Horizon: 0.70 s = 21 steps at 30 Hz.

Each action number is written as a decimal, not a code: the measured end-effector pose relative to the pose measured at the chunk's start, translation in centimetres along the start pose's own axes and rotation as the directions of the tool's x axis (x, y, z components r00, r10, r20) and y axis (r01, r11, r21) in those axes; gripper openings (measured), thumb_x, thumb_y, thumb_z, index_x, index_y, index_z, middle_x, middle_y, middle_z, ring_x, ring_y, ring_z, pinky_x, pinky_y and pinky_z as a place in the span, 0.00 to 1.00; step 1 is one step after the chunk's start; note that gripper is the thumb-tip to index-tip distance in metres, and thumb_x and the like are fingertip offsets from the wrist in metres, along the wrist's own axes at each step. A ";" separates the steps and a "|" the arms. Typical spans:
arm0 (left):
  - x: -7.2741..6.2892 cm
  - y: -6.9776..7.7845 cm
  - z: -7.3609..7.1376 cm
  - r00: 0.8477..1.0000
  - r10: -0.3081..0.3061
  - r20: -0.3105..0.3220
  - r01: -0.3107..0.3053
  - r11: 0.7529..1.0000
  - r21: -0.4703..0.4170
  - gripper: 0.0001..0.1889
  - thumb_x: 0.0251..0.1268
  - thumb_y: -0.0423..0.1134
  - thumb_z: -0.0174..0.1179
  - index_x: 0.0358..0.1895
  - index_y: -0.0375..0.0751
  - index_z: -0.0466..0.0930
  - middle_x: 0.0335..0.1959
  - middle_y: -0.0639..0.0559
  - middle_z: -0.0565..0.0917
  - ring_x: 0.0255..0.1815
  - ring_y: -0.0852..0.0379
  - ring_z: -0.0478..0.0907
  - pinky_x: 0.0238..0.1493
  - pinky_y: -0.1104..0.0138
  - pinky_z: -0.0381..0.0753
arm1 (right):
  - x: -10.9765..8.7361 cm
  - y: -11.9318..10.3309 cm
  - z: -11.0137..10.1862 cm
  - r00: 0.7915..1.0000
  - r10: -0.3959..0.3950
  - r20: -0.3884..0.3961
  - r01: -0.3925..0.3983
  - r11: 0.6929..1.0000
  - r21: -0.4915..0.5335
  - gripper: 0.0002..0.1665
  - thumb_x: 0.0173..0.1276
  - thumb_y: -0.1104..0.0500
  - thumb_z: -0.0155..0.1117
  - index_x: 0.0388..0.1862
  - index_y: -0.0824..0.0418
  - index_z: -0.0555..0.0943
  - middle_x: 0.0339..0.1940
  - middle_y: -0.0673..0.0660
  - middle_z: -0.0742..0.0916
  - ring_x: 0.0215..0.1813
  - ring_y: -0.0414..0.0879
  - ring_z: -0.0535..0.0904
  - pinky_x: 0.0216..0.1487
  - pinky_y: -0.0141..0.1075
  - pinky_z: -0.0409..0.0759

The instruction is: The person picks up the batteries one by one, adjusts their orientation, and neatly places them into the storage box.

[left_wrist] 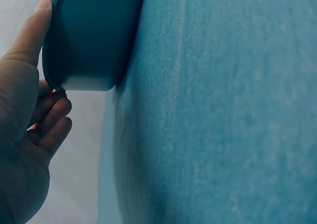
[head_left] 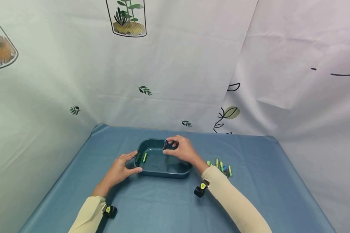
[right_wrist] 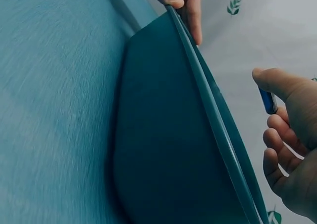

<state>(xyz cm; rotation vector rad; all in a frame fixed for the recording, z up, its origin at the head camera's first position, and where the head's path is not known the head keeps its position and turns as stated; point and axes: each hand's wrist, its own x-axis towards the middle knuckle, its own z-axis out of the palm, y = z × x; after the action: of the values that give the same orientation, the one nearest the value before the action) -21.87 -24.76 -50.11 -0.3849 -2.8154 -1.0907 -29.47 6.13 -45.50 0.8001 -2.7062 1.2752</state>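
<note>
A dark teal rectangular tray [head_left: 166, 173] stands on the blue cloth. At its left end my left hand [head_left: 120, 170] holds the corner, thumb on the near rim and fingers at the end rim. Over the tray's far right part, my right hand [head_left: 182, 149] pinches a dark battery with a blue end [head_left: 165, 144] between thumb and fingers. The right wrist view shows this battery [right_wrist: 268, 101] above the rim, with the other fingers loosely curled. One green battery [head_left: 145, 157] lies inside the tray near its left wall.
Right of the tray, several green batteries [head_left: 230, 171] and a dark one with a blue end [head_left: 226, 171] lie grouped on the cloth [head_left: 163, 204], partly behind my right forearm. White printed fabric walls [head_left: 175, 81] enclose the table at the back and sides.
</note>
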 end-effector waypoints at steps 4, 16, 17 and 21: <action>0.1 0.0 0.1 1.000 -0.006 -0.004 0.006 1.000 0.006 0.47 0.56 0.58 0.75 0.76 0.39 0.68 0.75 0.36 0.70 0.74 0.30 0.64 0.63 0.34 0.70 | 0.7 -0.4 0.9 1.000 -0.008 0.015 0.007 1.000 0.014 0.30 0.63 0.48 0.79 0.62 0.55 0.84 0.49 0.51 0.85 0.44 0.42 0.78 0.45 0.38 0.79; 0.4 0.4 0.2 1.000 0.000 -0.001 0.000 1.000 0.022 0.47 0.57 0.56 0.75 0.76 0.39 0.68 0.74 0.35 0.70 0.73 0.30 0.64 0.63 0.34 0.71 | 2.4 -0.9 3.1 0.997 0.028 0.076 -0.032 0.998 0.052 0.29 0.61 0.49 0.80 0.60 0.56 0.85 0.49 0.52 0.86 0.42 0.43 0.79 0.42 0.35 0.80; 0.4 0.4 0.1 1.000 0.001 0.000 -0.001 1.000 0.019 0.47 0.57 0.57 0.75 0.76 0.38 0.68 0.75 0.36 0.70 0.74 0.30 0.64 0.62 0.34 0.71 | 2.6 -1.0 3.3 0.996 0.033 0.080 -0.037 0.998 0.051 0.29 0.61 0.49 0.81 0.60 0.55 0.85 0.49 0.52 0.86 0.41 0.42 0.79 0.42 0.34 0.80; 0.2 0.3 0.0 1.000 0.001 0.007 -0.001 1.000 0.017 0.47 0.57 0.58 0.74 0.77 0.38 0.67 0.75 0.36 0.70 0.74 0.31 0.65 0.62 0.35 0.72 | 2.9 -1.0 4.5 0.992 0.060 0.107 -0.066 0.996 0.055 0.29 0.59 0.50 0.82 0.59 0.55 0.86 0.48 0.53 0.87 0.40 0.40 0.80 0.40 0.33 0.80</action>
<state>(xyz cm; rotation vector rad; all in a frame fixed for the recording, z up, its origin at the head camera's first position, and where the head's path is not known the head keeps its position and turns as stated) -21.99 -24.49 -49.89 -0.3892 -2.8282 -1.0661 -30.68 1.07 -46.99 0.8154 -2.8094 1.3690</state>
